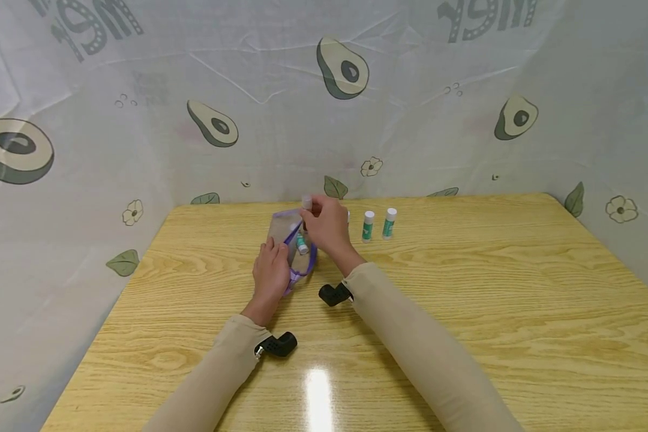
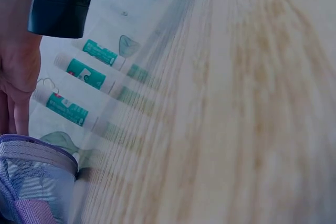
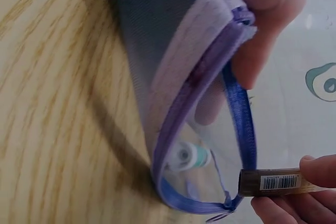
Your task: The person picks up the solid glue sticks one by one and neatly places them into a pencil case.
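A mesh zip pouch [image 1: 281,228] with purple trim lies on the table, its mouth spread wide. My left hand [image 1: 271,270] grips the pouch's near left edge, thumb and a finger on either side of the mesh in the right wrist view. Between thumb and fingers, my right hand [image 1: 330,227] pinches a brown lip balm tube [image 3: 278,181] with a barcode, its end at the pouch's mouth. Inside the pouch lies a white and green lip balm tube [image 3: 193,156]. Three more green-labelled tubes stand to the right: one tube [image 1: 368,227], another tube [image 1: 389,224] and a third, mostly hidden behind my right hand.
The wooden table [image 1: 464,312] runs up to a pale hanging sheet [image 1: 281,120] printed with avocados. Black wrist cameras, one on the left sleeve [image 1: 278,344] and one on the right sleeve [image 1: 335,294], hang near the tabletop.
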The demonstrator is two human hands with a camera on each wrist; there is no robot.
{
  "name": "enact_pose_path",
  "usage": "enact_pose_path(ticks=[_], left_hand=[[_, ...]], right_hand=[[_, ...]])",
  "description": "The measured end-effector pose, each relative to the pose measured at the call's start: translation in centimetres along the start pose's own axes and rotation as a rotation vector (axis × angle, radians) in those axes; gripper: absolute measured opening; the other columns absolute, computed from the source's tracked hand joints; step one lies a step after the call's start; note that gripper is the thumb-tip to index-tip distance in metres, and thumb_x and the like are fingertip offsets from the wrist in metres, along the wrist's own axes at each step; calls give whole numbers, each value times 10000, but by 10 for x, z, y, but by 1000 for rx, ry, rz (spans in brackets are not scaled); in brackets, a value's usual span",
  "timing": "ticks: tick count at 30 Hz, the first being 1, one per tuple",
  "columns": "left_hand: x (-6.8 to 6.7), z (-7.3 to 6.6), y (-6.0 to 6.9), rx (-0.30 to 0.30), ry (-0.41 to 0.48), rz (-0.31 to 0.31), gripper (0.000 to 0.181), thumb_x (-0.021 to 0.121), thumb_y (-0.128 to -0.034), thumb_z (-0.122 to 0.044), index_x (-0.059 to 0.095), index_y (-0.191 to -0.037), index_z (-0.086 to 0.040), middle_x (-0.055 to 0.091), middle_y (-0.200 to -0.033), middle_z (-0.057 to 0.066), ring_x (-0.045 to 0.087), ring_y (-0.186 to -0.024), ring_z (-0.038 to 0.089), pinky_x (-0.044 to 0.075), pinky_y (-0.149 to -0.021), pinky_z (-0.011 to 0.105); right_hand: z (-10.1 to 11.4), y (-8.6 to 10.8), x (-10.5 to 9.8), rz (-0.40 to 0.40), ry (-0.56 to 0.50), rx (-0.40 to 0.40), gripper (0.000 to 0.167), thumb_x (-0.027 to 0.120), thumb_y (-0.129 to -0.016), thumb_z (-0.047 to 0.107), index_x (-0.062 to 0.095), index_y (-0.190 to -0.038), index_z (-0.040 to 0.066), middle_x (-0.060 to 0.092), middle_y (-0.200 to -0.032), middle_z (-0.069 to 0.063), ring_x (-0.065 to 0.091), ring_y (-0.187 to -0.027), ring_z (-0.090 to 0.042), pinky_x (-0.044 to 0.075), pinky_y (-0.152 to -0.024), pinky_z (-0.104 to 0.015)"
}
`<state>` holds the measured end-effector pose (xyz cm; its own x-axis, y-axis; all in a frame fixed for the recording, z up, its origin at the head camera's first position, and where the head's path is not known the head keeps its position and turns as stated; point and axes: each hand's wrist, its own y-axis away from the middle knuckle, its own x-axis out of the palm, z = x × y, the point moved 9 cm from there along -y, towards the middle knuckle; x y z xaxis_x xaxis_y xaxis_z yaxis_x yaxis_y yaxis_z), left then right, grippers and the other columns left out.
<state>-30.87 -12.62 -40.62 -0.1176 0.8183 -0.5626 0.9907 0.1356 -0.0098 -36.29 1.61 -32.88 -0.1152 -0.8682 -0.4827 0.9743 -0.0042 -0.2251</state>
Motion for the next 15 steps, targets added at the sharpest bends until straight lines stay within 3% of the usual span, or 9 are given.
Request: enact_pose_path(ticks=[4,11,15], left_hand=[[-1,0,0,0,-8,-10,583,245,-1141,-288,438,-1588,32,240,-1742,250,125,-1649,463,92,-1350,617],[1,2,0,-6,-5,-4,585,242,-1140,-299,438,-1597,10,225,-1750,239,113,-1653,456,87,-1349,620],[1,0,0,-7,-7,-2,584,245,-1141,-298,437,-1596,13,221,-1750,238,111,-1653,456,83,-1349,622]], right_hand=[[-6,0,3,1,30,25,232,708,-1029,203,769,-1201,60,796,-1117,-120,741,-1055,-292,640,-919,-439],[-18,3,8,-5,59,65,301,717,-1016,197,756,-1275,49,797,-1200,-135,751,-1139,-295,616,-997,-446],[-20,5,9,-14,80,65,215,729,-1007,194,787,-1133,31,800,-1103,-141,750,-1050,-295,623,-921,-431]])
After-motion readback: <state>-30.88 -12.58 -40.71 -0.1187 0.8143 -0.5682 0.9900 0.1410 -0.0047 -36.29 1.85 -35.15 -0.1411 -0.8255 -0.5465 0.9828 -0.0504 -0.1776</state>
